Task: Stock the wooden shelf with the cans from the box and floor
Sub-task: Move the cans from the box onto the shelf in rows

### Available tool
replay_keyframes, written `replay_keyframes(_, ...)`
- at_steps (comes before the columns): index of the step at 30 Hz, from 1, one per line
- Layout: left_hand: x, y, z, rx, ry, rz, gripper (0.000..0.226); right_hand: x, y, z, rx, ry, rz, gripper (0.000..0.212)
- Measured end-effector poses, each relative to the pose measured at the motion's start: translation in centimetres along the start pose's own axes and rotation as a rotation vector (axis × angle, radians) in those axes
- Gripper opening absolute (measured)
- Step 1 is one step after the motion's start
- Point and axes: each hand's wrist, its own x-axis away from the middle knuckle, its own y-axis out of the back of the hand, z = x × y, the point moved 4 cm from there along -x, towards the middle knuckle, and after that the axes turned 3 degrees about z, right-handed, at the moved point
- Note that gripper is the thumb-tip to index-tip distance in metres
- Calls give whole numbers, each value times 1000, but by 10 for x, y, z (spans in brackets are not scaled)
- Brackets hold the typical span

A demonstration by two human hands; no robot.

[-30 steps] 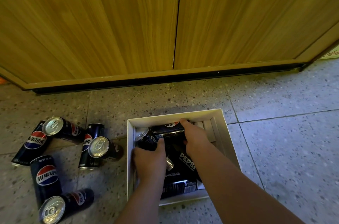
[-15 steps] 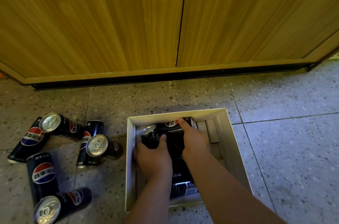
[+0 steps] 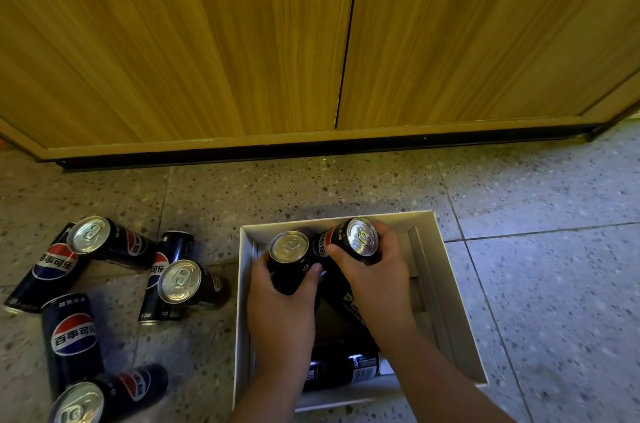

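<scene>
Head view: I look down as two bare hands work inside a white box [image 3: 450,284] on the speckled tile floor [image 3: 536,284], in front of closed wooden cabinet doors [image 3: 207,41]. The left hand [image 3: 280,315] has its grip wrapped around a black can [image 3: 289,261]; its long axis stands nearly upright, silver top facing the camera. The right hand [image 3: 377,280] has its grip closed on a second can [image 3: 349,240], tilted with its silver top up and toward me and its base angled down into the box. The two held cans sit just beside each other at the box's far end. Half a second ago both lay flatter in the box, their sides showing; now their tops are turned up at me, raised above the rest. More cans lie flat in the box below: one [image 3: 346,305] under the right wrist runs lengthwise, and one [image 3: 343,369] near the front wall lies crosswise. To the left of the box, six loose cans [image 3: 72,329] lie on their sides on the floor, pointing different ways, in the same scatter as a second ago.
</scene>
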Motion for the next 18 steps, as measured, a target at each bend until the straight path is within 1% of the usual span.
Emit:
replay_keyframes(4,-3,5,-9,22,-82,70,59,8,1,6,17,97,49,60)
replay_keyframes(8,-8,11,-17,42,-121,72,57,13,7,18,41,177,15,64)
replay_keyframes(11,-11,21,-34,75,-108,75,59,14,15,36,41,179,2,66)
replay_keyframes(15,-5,44,-93,61,-112,105,65,23,31,88,120,127,55,79)
replay_keyframes(18,6,72,-162,19,-147,117,66,37,44,156,167,127,77,77)
